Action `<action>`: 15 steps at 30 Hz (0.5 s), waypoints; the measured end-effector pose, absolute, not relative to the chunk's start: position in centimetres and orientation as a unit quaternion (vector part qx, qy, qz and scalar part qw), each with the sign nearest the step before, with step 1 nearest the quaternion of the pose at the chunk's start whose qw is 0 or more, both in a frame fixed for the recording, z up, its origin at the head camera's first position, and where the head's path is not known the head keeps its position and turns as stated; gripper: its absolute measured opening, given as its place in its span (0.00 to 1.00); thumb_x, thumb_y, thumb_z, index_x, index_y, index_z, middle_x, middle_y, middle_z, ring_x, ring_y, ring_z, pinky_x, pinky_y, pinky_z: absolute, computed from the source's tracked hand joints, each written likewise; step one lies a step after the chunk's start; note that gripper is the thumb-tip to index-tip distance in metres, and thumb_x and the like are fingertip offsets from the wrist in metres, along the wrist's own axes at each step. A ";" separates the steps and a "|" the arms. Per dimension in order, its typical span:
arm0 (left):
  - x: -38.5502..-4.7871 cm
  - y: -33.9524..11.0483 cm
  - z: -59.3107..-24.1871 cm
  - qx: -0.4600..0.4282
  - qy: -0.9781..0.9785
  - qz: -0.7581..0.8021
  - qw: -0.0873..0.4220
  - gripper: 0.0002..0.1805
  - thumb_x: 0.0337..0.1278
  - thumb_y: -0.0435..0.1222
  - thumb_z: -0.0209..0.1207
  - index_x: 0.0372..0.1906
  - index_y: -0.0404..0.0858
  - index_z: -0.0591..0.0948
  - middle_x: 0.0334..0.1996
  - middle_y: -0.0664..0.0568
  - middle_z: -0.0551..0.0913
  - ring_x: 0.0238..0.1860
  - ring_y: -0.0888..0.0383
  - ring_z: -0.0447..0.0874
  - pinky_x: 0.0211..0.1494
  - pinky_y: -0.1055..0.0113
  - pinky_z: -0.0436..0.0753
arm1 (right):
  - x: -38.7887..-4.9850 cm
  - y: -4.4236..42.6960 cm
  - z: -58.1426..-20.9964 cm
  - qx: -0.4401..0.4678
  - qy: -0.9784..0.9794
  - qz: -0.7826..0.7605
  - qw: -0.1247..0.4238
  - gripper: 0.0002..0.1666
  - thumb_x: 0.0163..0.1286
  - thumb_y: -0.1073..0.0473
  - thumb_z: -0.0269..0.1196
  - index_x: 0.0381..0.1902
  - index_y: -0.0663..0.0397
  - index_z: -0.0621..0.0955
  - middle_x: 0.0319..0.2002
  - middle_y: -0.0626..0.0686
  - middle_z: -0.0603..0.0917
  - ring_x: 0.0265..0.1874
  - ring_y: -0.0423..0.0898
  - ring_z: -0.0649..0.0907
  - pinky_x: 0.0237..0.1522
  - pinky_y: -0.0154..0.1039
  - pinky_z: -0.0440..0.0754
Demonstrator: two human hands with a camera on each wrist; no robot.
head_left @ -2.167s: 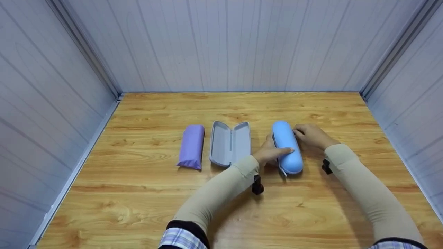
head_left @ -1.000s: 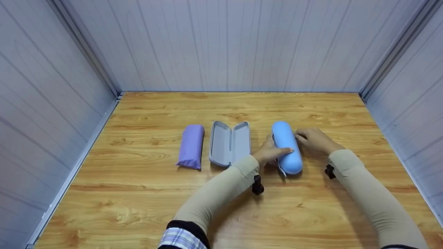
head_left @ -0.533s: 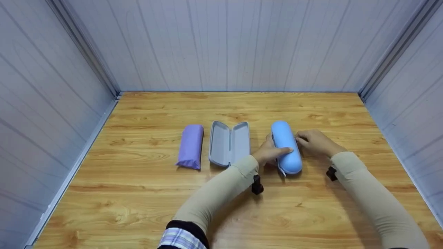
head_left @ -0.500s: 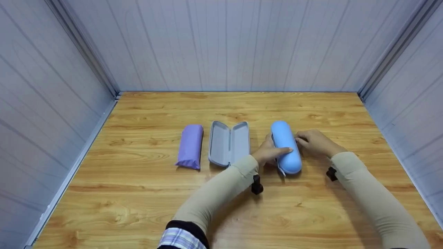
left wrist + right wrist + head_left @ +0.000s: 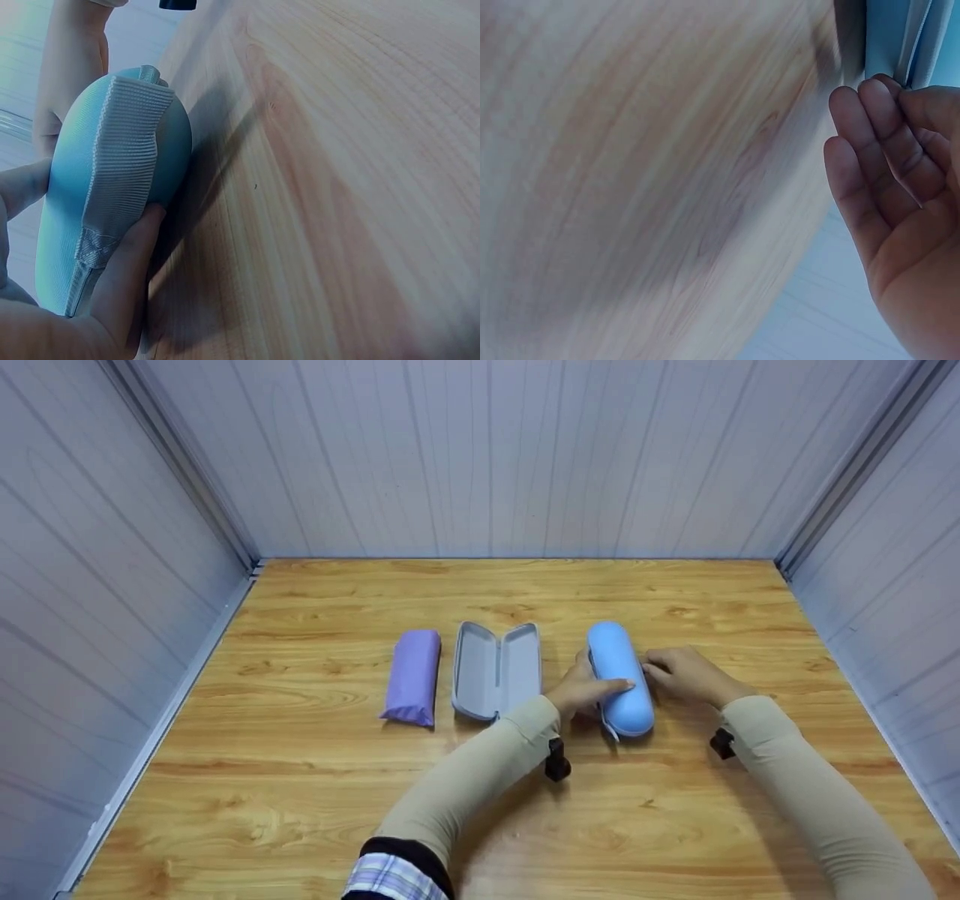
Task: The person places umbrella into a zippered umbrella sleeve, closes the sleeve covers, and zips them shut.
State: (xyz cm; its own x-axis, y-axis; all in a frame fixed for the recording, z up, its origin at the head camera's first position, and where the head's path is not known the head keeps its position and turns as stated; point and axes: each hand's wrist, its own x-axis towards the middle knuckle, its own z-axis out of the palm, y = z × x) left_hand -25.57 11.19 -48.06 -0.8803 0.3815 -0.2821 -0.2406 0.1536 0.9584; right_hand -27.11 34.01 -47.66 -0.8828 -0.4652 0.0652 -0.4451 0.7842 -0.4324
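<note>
A light-blue zippered glasses case (image 5: pixel 616 675) lies on its side on the wooden table, right of the middle. My left hand (image 5: pixel 587 688) grips it, thumb over the top and fingers on the left side. A ribbed fabric strap (image 5: pixel 129 142) hangs at the case's near end in the left wrist view. At the case's right side is my right hand (image 5: pixel 686 673). In the right wrist view its thumb and index finger pinch together at the zipper seam (image 5: pixel 915 41), the other fingers bent beside them. The zipper pull itself is hidden by the fingertips.
A grey glasses case (image 5: pixel 480 671) lies opened flat to the left of the blue one. Further left is a purple wrapped packet (image 5: pixel 413 679). Pale panel walls (image 5: pixel 495 457) border the table (image 5: pixel 300 780) at the back and both sides.
My right hand has slid along the blue case's right seam, a little toward me and to the right. The left hand and the case have stayed almost still.
</note>
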 end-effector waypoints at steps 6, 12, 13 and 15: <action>-25.7 11.3 -48.2 0.054 0.723 0.644 0.244 0.58 0.54 0.43 0.73 0.81 0.43 0.46 0.68 0.40 0.67 0.61 0.45 0.74 0.55 0.51 0.81 | -26.6 34.3 -47.9 -0.233 0.943 -0.236 0.024 0.09 0.76 0.62 0.58 0.37 0.57 0.84 0.28 0.48 0.81 0.28 0.44 0.77 0.35 0.46 0.77; -25.5 11.2 -48.1 0.055 0.720 0.646 0.247 0.60 0.53 0.43 0.73 0.81 0.41 0.44 0.68 0.38 0.66 0.61 0.44 0.74 0.54 0.50 0.81 | -26.0 34.2 -47.9 -0.221 0.943 -0.244 0.037 0.11 0.78 0.59 0.56 0.39 0.56 0.84 0.26 0.46 0.79 0.27 0.44 0.76 0.34 0.45 0.75; -25.5 11.1 -48.1 0.055 0.720 0.647 0.245 0.60 0.53 0.43 0.73 0.81 0.41 0.44 0.68 0.38 0.66 0.60 0.44 0.74 0.53 0.50 0.82 | -25.9 34.1 -47.9 -0.220 0.944 -0.245 0.037 0.11 0.78 0.59 0.56 0.38 0.56 0.83 0.26 0.46 0.78 0.27 0.44 0.75 0.34 0.45 0.75; -25.5 11.1 -48.0 0.054 0.719 0.649 0.244 0.59 0.53 0.43 0.73 0.81 0.41 0.45 0.67 0.39 0.67 0.60 0.44 0.75 0.53 0.50 0.82 | -25.8 34.2 -47.9 -0.220 0.943 -0.245 0.037 0.11 0.78 0.59 0.56 0.37 0.55 0.83 0.26 0.45 0.78 0.27 0.44 0.75 0.34 0.44 0.74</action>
